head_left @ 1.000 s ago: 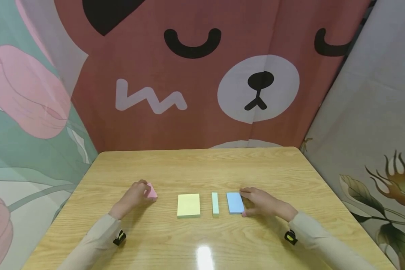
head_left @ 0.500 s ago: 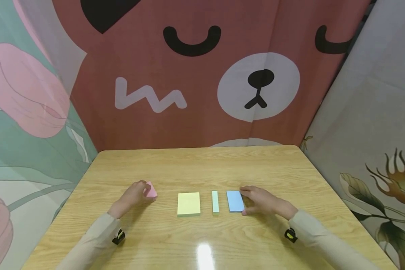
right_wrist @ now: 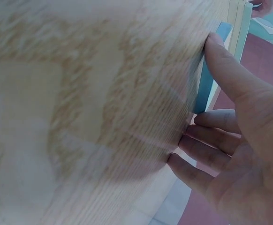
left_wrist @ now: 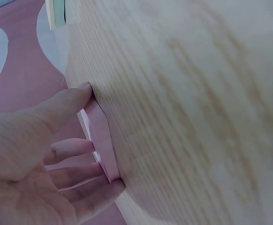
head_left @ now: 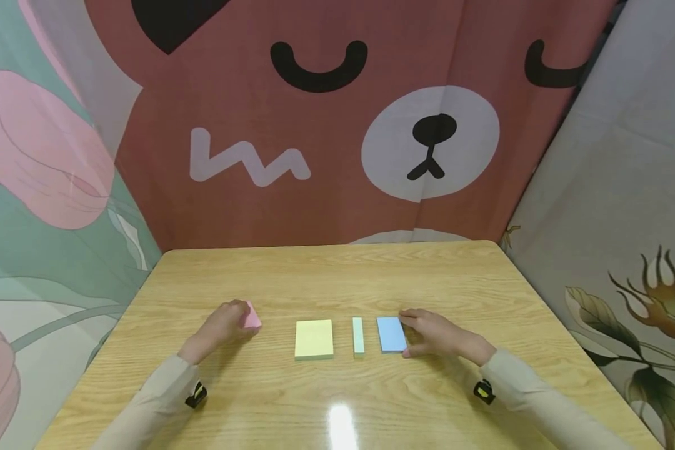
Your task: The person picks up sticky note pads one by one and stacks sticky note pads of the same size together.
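Observation:
In the head view, my left hand (head_left: pixel 218 328) grips a pink sticky note pad (head_left: pixel 252 317), most of which the fingers cover. The left wrist view shows the thumb at one end of the pink pad (left_wrist: pixel 103 140) and fingertips at the other, against the table. My right hand (head_left: pixel 439 334) holds a blue sticky note pad (head_left: pixel 392 335) by its right side, thumb at the near corner and forefinger at the far one. Seen from the right wrist, the blue pad (right_wrist: pixel 206 86) lies flat on the wood and the other fingertips rest beside it.
Between the hands lie a square yellow sticky note pad (head_left: pixel 314 340) and a narrow light green pad (head_left: pixel 358 337), apart from each other. They share a wooden table (head_left: pixel 337 281). Behind it hangs a curtain with a bear print (head_left: pixel 230 206); patterned cloths hang at both sides.
The head view has tilted very slightly. Both hands and all the pads otherwise stay where they were.

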### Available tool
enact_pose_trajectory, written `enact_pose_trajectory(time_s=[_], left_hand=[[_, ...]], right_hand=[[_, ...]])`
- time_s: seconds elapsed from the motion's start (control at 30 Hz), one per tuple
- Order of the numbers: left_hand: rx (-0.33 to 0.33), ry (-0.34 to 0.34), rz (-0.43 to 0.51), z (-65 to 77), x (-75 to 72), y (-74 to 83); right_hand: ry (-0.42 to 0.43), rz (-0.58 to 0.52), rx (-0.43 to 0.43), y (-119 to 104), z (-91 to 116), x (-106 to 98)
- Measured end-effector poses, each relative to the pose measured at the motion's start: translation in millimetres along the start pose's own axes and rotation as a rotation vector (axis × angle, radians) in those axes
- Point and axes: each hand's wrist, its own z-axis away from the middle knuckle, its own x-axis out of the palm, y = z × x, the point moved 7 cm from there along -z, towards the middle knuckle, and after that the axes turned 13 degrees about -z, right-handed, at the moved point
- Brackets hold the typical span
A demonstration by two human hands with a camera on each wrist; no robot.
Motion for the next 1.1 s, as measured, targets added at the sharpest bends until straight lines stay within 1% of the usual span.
enact_pose_trajectory(time_s=[0.07, 0.27, 0.43, 0.53, 0.77, 1.0, 1.1], left_hand=[[0.004, -0.006, -0.019, 0.5, 0.0, 0.3], [-0.072, -0.059, -0.048, -0.6, 6.8, -7.7], [-0.103, -0.057, -0.095, -3.1, 10.3, -11.1], [-0.100, -0.050, -0.113, -4.3, 11.0, -11.1], [-0.062, -0.039, -0.155, -5.4, 9.4, -6.9], [-0.047, -0.044, -0.205, -4.5, 9.3, -5.8], [-0.046, -0.032, -0.213, -3.7, 9.0, -6.5]], right_hand=[[-0.001, -0.004, 0.002, 0, 0, 0], [-0.005, -0.012, 0.002, -1, 0, -1], [-0.002, -0.015, 0.000, -2, 1, -1], [-0.002, -0.021, 0.001, -2, 1, -1], [-0.001, -0.012, 0.000, 0, 1, -1], [-0.012, -0.022, 0.009, 0, 2, 0], [-0.013, -0.018, 0.010, 1, 1, 1]])
